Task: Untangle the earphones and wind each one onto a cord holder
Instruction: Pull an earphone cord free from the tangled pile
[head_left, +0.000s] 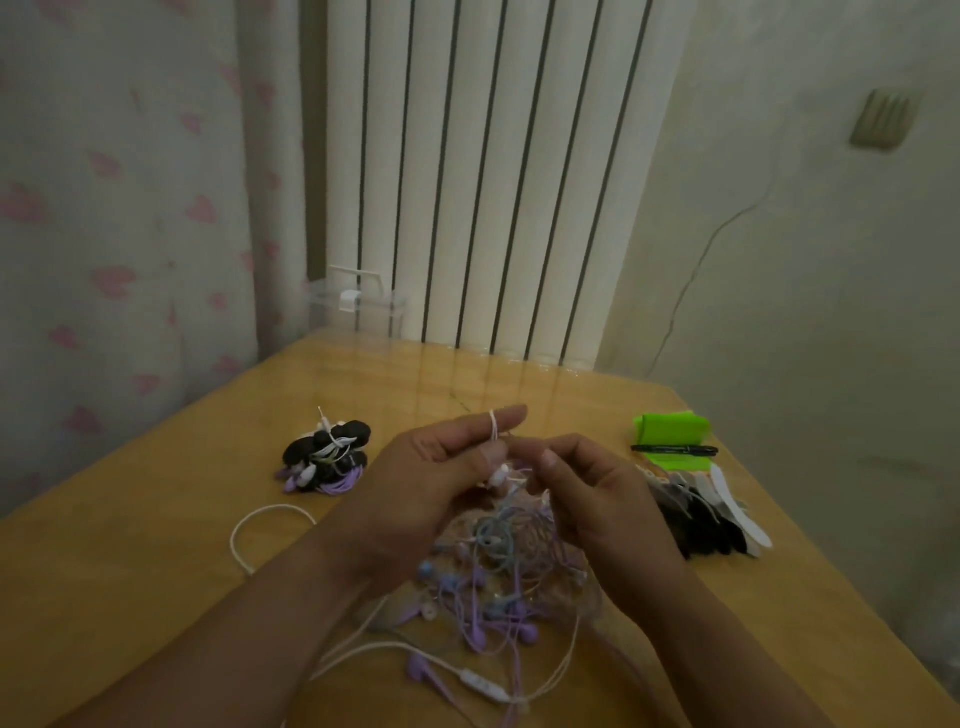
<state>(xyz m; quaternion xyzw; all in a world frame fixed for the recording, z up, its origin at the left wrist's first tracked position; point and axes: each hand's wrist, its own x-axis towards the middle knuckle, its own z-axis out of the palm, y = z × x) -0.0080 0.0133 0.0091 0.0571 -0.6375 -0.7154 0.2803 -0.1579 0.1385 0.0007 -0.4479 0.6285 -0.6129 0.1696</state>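
Here, left hand (415, 486) and right hand (597, 501) pinch the white cord (492, 427) above the tangle (501, 564).

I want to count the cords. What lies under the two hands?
A tangled pile of purple, blue and white earphones on the table. The left hand and right hand, both pinching a white cord, cover its far part; that part is hidden.

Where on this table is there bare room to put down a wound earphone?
Bare wood: the far strip between the clear box and the green pad; the near left part, beside the white cord loop. Crowded: the middle, filled by the tangle, and the right, with loose holders.
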